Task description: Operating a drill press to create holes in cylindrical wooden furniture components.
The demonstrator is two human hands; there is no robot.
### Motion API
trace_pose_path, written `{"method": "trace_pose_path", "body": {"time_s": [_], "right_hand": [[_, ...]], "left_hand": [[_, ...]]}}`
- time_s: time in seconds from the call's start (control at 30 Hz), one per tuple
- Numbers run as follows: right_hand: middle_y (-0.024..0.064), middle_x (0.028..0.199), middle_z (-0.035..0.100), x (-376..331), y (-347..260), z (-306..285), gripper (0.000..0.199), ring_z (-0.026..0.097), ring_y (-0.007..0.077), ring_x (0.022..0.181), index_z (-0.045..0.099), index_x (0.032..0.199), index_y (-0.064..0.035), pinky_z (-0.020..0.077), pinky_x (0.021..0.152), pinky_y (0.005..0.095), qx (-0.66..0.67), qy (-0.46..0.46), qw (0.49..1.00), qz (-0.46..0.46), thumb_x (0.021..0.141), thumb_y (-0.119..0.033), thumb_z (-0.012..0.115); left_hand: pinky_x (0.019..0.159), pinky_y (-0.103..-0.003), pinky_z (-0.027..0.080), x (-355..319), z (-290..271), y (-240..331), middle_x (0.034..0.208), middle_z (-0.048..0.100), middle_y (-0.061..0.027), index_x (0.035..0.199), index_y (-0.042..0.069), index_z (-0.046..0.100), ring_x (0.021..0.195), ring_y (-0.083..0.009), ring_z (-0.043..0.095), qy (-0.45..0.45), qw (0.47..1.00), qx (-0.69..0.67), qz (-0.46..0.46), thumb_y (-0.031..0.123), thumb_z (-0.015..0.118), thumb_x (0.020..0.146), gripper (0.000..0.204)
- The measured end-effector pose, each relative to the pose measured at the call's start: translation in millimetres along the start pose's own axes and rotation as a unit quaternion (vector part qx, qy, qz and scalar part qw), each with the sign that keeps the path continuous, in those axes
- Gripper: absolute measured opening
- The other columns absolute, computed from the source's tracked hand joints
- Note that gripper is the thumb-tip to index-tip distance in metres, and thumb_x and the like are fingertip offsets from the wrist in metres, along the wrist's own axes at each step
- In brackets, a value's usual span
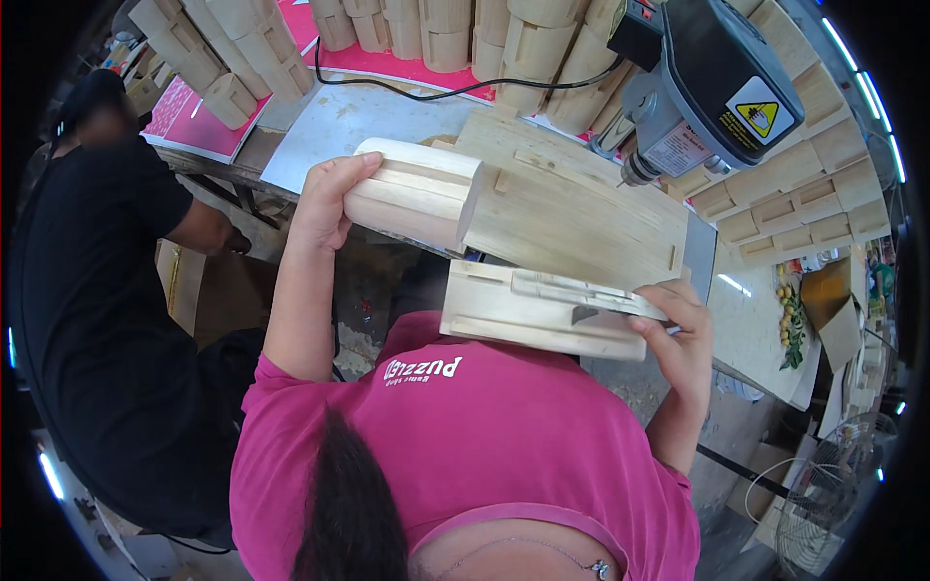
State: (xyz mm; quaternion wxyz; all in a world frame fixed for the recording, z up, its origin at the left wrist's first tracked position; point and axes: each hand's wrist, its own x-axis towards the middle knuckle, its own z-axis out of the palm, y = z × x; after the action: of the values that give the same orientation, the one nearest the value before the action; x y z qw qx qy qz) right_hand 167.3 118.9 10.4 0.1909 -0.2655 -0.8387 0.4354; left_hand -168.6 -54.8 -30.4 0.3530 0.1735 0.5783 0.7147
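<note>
My left hand (334, 194) is closed around one end of a pale wooden cylinder (412, 198) that has lengthwise grooves. It holds the cylinder over the front edge of the work table, beside a flat wooden board (572, 218). In front of my chest, my right hand (683, 334) grips the right end of a long pale wooden block (542, 320) with straight slots. A thin strip (581, 290) lies along the block's top, under my right fingers; I cannot tell whether it is a separate piece. The two wooden pieces are apart.
A drill press (697, 107) overhangs the board at the right, its chuck (639, 169) pointing down. A black cable (436, 97) crosses the table. Stacked wooden cylinders (446, 34) line the back. At the left a person in black (126, 290) sits close by. A fan (833, 494) stands at lower right.
</note>
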Motion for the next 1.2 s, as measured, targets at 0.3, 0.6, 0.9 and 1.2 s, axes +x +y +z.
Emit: {"method": "trace_pose_path", "body": {"time_s": [0.3,0.6,0.9,1.2], "right_hand": [[0.0088,0.086,0.059,20.4,5.9,16.8,0.025,0.051,0.0217,0.082,0.065,0.088,-0.0039,0.0390,0.075,0.0315,-0.128,0.127,0.978,-0.105,0.063,-0.005,0.071],[0.0106,0.084,0.055,-12.3,45.8,5.6,0.022,0.052,0.0226,0.083,0.061,0.088,0.0015,0.0405,0.073,0.0297,-0.061,0.116,0.991,-0.022,0.068,-0.006,0.063],[0.0153,0.092,0.059,-11.5,39.5,9.6,0.027,0.054,0.0284,0.083,0.059,0.102,-0.0003,0.0419,0.077,0.0377,-0.138,0.098,0.981,-0.100,0.077,-0.011,0.062],[0.0171,0.094,0.058,-12.0,41.2,8.1,0.026,0.053,0.0312,0.090,0.062,0.100,-0.0022,0.0399,0.080,0.0389,-0.123,0.128,0.978,-0.111,0.078,-0.016,0.062]], "left_hand": [[0.051,-0.021,0.043,-0.7,31.9,-2.2,0.067,0.063,-0.0076,0.076,-0.005,0.064,0.054,-0.0095,0.056,-0.038,0.996,0.078,0.008,0.021,0.069,0.071,0.027],[0.046,-0.023,0.036,-4.9,57.4,-25.1,0.054,0.054,-0.0008,0.058,0.002,0.061,0.049,-0.0070,0.046,-0.057,0.980,0.193,0.006,0.033,0.075,0.064,0.035],[0.047,-0.024,0.036,-18.9,49.8,-20.6,0.052,0.050,0.0004,0.053,0.004,0.055,0.050,-0.0063,0.044,-0.035,0.966,0.255,0.014,0.035,0.074,0.065,0.039],[0.048,-0.025,0.039,-18.7,57.7,-30.7,0.053,0.053,-0.0021,0.053,0.003,0.055,0.050,-0.0080,0.047,-0.016,0.969,0.246,0.017,0.034,0.075,0.066,0.038]]}}
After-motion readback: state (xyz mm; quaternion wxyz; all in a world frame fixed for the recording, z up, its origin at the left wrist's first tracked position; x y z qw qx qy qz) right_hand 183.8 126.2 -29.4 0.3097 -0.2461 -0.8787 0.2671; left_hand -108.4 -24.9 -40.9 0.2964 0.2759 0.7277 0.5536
